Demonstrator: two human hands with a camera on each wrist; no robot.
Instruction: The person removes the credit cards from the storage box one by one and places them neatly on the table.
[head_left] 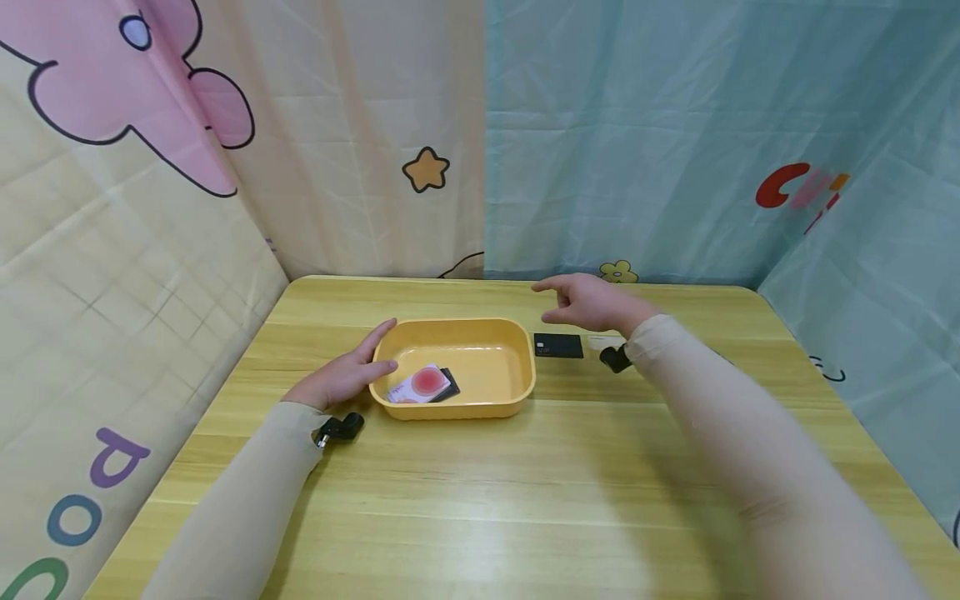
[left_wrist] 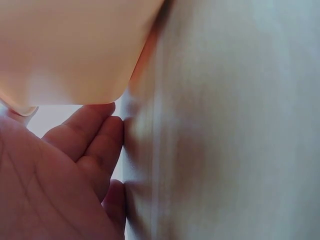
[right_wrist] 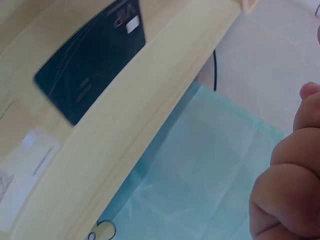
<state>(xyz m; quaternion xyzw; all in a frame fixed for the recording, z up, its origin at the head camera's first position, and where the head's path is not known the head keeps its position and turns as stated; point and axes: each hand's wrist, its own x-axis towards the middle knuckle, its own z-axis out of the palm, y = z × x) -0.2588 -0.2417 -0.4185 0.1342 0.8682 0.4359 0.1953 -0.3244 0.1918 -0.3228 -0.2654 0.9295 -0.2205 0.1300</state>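
Note:
A yellow plastic basin (head_left: 465, 410) sits on the table, with a white card bearing a red circle (head_left: 427, 382) lying over a dark card (head_left: 452, 386) inside it. My left hand (head_left: 341, 375) grips the basin's left end, thumb over the rim and the other fingers along the outer wall. Past the basin's right end, my right hand (head_left: 592, 302) hovers near the table's far edge, holding nothing. Its index finger points left, its thumb stands apart, and the other fingers are bent. Near it a black VIP card (head_left: 558, 346) lies flat beside a pale card (right_wrist: 27, 170), which the right wrist partly covers.
The wooden table (head_left: 465, 500) reaches back to a hanging cloth (head_left: 675, 125) with printed shapes. More cloth (head_left: 150, 267) hangs along the left side. Black wrist cameras sit under both wrists, close to the tabletop.

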